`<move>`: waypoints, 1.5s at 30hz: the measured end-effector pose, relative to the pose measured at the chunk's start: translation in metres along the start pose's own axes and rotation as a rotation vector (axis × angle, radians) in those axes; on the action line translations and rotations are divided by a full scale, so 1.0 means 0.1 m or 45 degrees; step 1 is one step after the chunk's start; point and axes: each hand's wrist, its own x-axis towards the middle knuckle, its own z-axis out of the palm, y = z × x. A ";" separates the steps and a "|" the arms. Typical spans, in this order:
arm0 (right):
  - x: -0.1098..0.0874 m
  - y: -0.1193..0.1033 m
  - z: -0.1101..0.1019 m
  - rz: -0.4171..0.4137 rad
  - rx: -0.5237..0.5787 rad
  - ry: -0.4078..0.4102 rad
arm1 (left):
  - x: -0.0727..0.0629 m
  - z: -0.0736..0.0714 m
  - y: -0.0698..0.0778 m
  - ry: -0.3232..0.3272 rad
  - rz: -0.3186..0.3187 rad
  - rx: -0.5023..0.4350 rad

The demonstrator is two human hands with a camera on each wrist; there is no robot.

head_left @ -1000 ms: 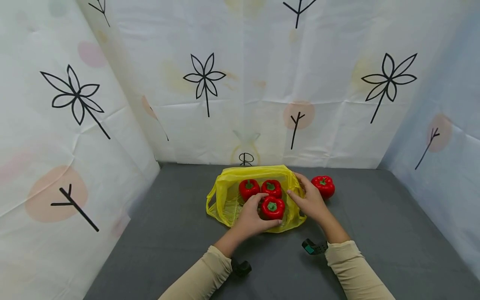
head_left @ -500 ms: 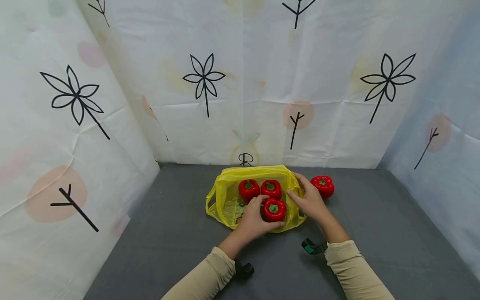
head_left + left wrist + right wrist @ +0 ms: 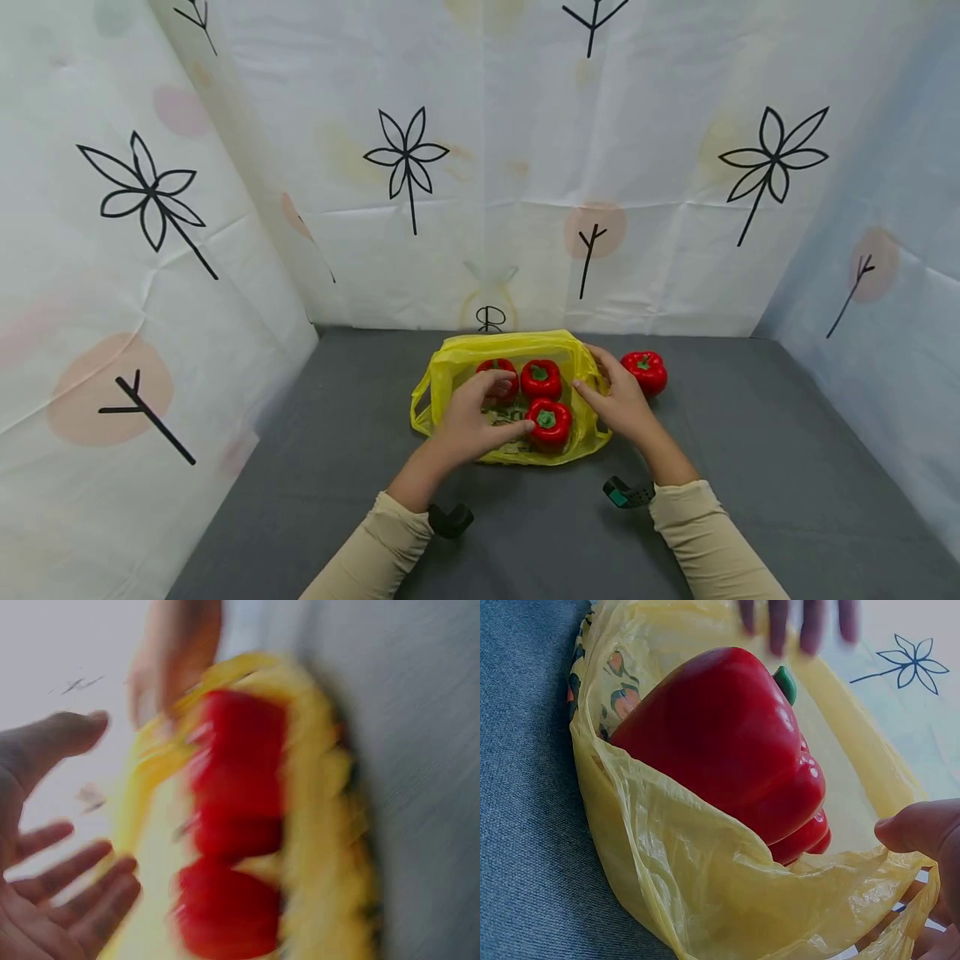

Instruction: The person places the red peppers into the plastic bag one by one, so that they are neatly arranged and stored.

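Observation:
A yellow plastic bag [image 3: 510, 342] lies with its mouth spread, holding three red bell peppers: the front one [image 3: 551, 425], the back right one [image 3: 540, 380] and the back left one [image 3: 495, 367], partly covered by my left hand. That hand [image 3: 468, 423] hovers over the bag's left half, fingers and thumb apart and nothing between them. The thumb tip overlaps the front pepper's edge in the head view. At the bag's right side, my right hand [image 3: 621, 402] holds the rim [image 3: 855, 877], thumb inside and fingers outside. The left wrist view is blurred.
Another red bell pepper [image 3: 647, 372] sits on the grey tabletop [image 3: 750, 467], outside the bag and just beyond my right hand. White patterned cloth [image 3: 487, 167] hangs behind and along both sides. Each wrist wears a dark device, the right one [image 3: 628, 493] with a green patch.
My left hand has let go of the front pepper and moved left. That pepper has shifted slightly right and towards me in the bag. The right hand keeps its hold.

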 end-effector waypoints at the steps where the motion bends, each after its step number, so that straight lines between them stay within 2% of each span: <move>1: 0.00 -0.01 0.00 0.001 0.000 0.001 | 0.01 -0.10 -0.01 0.059 0.030 0.000; 3: 0.01 -0.01 0.00 0.006 -0.004 0.003 | 0.02 -0.29 -0.07 0.212 0.082 0.042; 5: 0.02 -0.03 -0.01 0.010 -0.005 0.002 | 0.03 -0.45 -0.15 0.369 0.092 0.110; 7: 0.03 -0.03 -0.02 0.015 -0.008 0.004 | 0.03 -0.59 -0.26 0.471 0.022 0.168; 8: 0.03 -0.03 -0.02 0.012 -0.010 0.004 | 0.03 -0.64 -0.32 0.489 -0.034 0.183; 10: 0.03 -0.04 -0.02 0.012 -0.010 0.002 | -0.01 -0.72 -0.42 0.441 -0.200 0.195; 13: 0.02 -0.03 0.00 0.011 -0.018 0.006 | -0.08 -0.76 -0.57 0.250 -0.442 0.152; 14: 0.02 -0.03 0.00 0.010 -0.022 0.006 | -0.10 -0.76 -0.62 0.189 -0.495 0.133; 16: 0.02 -0.02 0.00 0.015 -0.023 0.004 | -0.12 -0.75 -0.69 0.119 -0.540 0.084; 19: 0.01 -0.02 -0.03 0.026 -0.023 -0.004 | -0.12 -0.74 -0.73 0.114 -0.542 0.021; 24: 0.01 -0.03 -0.17 0.038 0.039 0.019 | -0.11 -0.74 -0.74 0.111 -0.531 0.006; 30: -0.02 0.02 -0.44 0.024 0.042 0.207 | -0.09 -0.75 -0.72 0.094 -0.542 -0.006; 35: -0.04 0.12 -0.62 0.043 -0.079 0.351 | -0.09 -0.76 -0.73 0.091 -0.542 -0.019; 38: -0.05 0.21 -0.68 0.108 -0.180 0.342 | -0.09 -0.77 -0.74 0.091 -0.538 -0.020; 45: -0.05 0.39 -0.69 0.304 -0.262 0.156 | -0.08 -0.75 -0.75 0.089 -0.534 -0.018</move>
